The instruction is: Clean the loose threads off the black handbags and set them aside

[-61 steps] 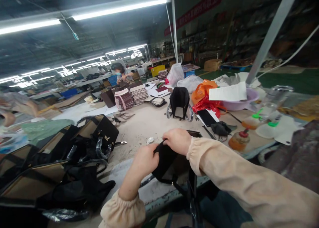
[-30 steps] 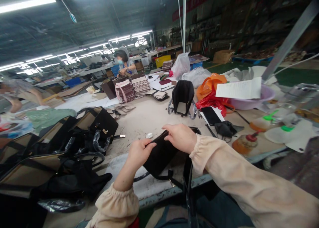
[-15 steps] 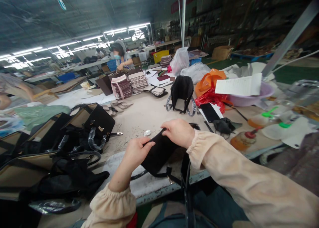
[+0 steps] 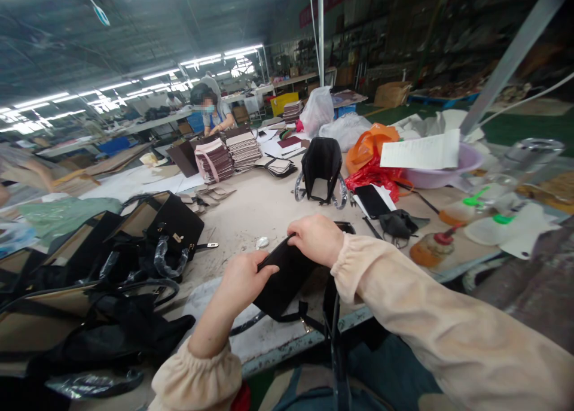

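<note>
My left hand [image 4: 246, 279] pinches the upper edge of a black bag [image 4: 284, 279] between thumb and fingers. Further along the same edge, my right hand [image 4: 315, 239] grips it, with the thumb tip bent over the rim. The bag is tilted at the table's front edge, and its strap and a small metal clasp hang below my hands. Another black bag [image 4: 320, 166] with plastic-wrapped handles stands upright behind them. Several black bags with beige insides [image 4: 174, 225] are crowded on the left.
Stacks of brown panels [image 4: 215, 160] stand at the back, near a seated person [image 4: 215, 112]. To the right are a phone [image 4: 373, 201], a red plastic bag [image 4: 379, 177], a purple basin [image 4: 469, 160] and bottles of orange liquid [image 4: 430, 249]. A metal pole [image 4: 511, 58] slants at the right.
The whole view has shifted slightly, so things appear a little further left. Both my hands keep hold of the black bag's edge, nearly unmoved on it.
</note>
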The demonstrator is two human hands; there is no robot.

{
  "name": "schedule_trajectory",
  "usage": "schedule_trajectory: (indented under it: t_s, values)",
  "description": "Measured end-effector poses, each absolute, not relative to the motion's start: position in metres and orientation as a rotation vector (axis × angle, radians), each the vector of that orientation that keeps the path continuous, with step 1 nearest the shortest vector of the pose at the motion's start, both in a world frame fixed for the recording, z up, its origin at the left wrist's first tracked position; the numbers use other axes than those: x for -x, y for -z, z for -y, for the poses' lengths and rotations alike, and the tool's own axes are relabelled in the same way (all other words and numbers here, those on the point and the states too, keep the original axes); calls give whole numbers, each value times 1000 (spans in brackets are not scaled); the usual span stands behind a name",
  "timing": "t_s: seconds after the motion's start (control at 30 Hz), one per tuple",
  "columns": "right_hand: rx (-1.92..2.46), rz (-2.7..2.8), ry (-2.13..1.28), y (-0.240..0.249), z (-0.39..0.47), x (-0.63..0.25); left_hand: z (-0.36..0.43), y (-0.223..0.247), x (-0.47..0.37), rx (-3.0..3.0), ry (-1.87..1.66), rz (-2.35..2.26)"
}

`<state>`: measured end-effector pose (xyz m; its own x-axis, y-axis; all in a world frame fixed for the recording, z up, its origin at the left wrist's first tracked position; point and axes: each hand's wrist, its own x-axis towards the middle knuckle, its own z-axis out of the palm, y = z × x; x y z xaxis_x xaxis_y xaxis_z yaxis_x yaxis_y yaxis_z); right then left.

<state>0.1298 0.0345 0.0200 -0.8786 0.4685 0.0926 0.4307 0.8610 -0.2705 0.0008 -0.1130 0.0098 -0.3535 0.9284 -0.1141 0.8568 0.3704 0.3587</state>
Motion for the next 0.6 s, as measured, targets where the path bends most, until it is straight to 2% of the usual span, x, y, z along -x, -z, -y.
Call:
schedule_trajectory:
  t_s: [0.33,0.6]
  values:
    - [707,2861,-389,-19,-35,-134,90,-17,-11,-1778,121,-2607]
    - [742,2773,-273,-18,-45,-150,94,-14,-7,-1735,92,-2628]
